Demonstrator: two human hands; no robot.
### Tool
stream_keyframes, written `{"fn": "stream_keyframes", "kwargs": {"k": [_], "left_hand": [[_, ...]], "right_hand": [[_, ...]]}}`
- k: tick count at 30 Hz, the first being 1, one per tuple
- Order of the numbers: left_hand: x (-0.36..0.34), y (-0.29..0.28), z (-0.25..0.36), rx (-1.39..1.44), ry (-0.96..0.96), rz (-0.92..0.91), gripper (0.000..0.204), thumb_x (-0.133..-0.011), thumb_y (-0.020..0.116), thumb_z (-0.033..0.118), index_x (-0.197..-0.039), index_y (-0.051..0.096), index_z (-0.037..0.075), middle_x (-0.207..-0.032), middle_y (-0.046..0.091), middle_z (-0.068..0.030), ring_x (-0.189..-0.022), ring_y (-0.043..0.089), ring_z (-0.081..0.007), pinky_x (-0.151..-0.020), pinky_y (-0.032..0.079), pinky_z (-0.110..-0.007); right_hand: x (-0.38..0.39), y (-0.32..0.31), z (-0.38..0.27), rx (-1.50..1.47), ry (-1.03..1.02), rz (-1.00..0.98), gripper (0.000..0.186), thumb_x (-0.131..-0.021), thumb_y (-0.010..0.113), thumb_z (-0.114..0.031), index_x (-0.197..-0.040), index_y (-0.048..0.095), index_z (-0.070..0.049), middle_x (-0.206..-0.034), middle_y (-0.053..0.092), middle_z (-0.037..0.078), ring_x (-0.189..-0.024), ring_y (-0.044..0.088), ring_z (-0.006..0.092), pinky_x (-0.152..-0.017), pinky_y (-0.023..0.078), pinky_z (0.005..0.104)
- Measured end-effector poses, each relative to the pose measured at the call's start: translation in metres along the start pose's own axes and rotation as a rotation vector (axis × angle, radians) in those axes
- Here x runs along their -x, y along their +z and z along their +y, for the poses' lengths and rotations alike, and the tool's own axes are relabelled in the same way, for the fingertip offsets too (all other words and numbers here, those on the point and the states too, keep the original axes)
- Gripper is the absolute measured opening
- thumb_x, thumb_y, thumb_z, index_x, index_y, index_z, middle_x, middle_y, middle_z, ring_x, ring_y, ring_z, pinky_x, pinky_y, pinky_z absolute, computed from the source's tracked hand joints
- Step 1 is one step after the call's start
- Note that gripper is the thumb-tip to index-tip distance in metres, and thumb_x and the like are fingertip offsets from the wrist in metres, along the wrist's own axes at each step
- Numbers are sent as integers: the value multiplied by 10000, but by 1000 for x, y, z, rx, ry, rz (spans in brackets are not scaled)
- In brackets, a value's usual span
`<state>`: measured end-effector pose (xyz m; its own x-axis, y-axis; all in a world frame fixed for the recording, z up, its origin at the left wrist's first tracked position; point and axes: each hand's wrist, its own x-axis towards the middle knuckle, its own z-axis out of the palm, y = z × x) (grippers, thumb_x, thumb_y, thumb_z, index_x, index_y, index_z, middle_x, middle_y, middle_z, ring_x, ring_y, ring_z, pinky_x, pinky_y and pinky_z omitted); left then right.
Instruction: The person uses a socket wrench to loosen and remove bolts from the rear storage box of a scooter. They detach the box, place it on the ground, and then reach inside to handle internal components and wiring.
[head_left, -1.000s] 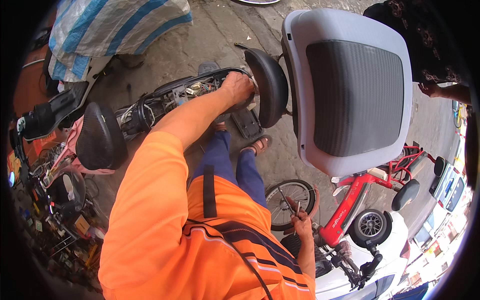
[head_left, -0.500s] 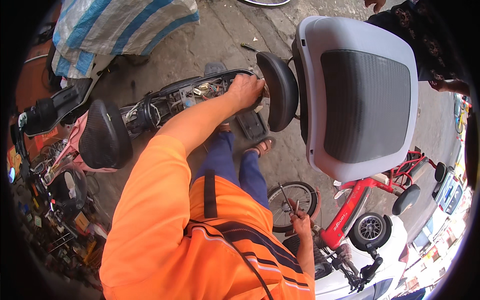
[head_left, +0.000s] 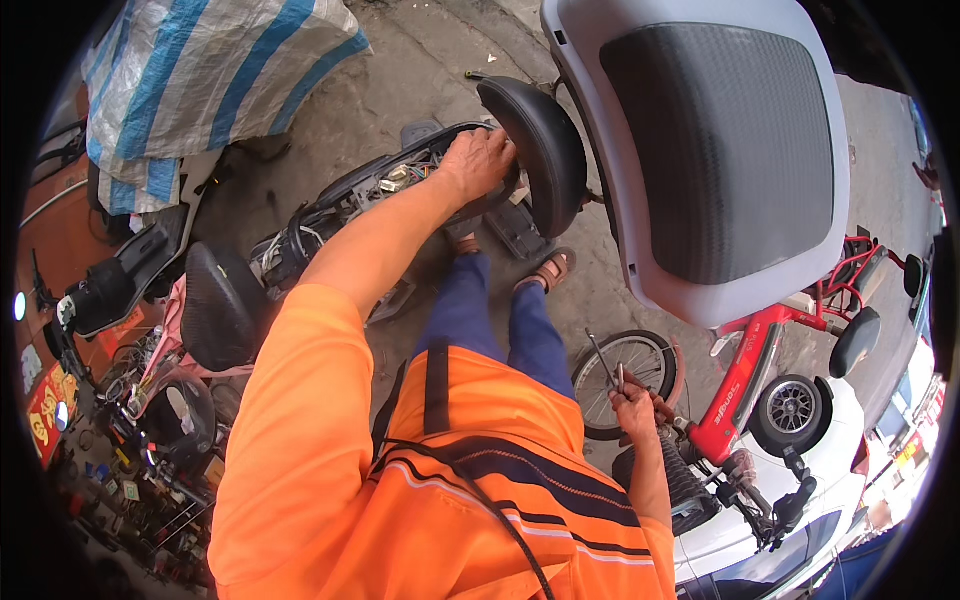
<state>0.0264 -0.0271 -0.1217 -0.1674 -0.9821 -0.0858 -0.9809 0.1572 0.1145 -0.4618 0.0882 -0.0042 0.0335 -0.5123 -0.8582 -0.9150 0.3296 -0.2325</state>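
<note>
My left hand (head_left: 478, 163) reaches to the rear of an opened electric scooter (head_left: 345, 205), just in front of a black padded backrest (head_left: 540, 150). Its fingers curl down at the body's rear edge, and their tips are hidden. Connectors and wires (head_left: 395, 182) lie exposed in the body beside my wrist. Low on the right, my right hand (head_left: 637, 412) is closed around a metal tool with a long thin shaft (head_left: 602, 356); a second short shiny piece sticks up from the same grip. Behind the backrest sits a large grey and black top box (head_left: 735, 150).
A black saddle (head_left: 220, 305) stands at the left, near a blue-and-white striped sheet (head_left: 240, 70). On the right are a red bike (head_left: 735, 390), a wheel (head_left: 625, 385) and a white car (head_left: 840, 450). A screwdriver-like tool (head_left: 475, 75) lies on the ground.
The whole view has shifted and tilted a little. My left hand stays at the scooter's rear, and my right hand still holds the thin metal tool.
</note>
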Motion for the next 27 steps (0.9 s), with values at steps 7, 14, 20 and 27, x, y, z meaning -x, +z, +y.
{"fn": "stream_keyframes", "kwargs": {"k": [7, 14, 20, 27], "left_hand": [[-10, -21, 8, 292, -298, -262, 208, -840, 596, 235, -961, 682, 90, -953, 665, -140, -827, 690, -317, -702, 544, -435], [-8, 9, -10, 113, 79, -14, 217, -853, 569, 226, -973, 668, 75, -967, 662, -146, -820, 685, -316, -690, 544, -417], [-17, 8, -4, 140, -119, -313, 248, -850, 558, 189, -1058, 648, 89, -983, 662, -132, -857, 685, -266, -667, 535, -370], [-8, 4, -10, -40, 117, 86, 186, -854, 569, 205, -869, 728, 110, -888, 720, -95, -826, 709, -241, -649, 548, -420]], "right_hand": [[-5, 8, 10, 4, -57, 5, 156, -834, 636, -134, -788, 653, 14, -660, 617, 57, -668, 597, 162, -638, 453, 308], [-8, 11, 5, 2, -2, -40, 154, -836, 641, -136, -819, 665, 15, -685, 626, 66, -671, 600, 161, -645, 459, 305], [-15, 12, 8, 19, -58, -15, 163, -839, 642, -143, -854, 664, 18, -691, 624, 71, -668, 598, 163, -649, 468, 307], [-27, 9, 12, 59, -84, -9, 163, -847, 623, -155, -844, 657, 3, -661, 590, 42, -634, 546, 127, -615, 440, 299]]}}
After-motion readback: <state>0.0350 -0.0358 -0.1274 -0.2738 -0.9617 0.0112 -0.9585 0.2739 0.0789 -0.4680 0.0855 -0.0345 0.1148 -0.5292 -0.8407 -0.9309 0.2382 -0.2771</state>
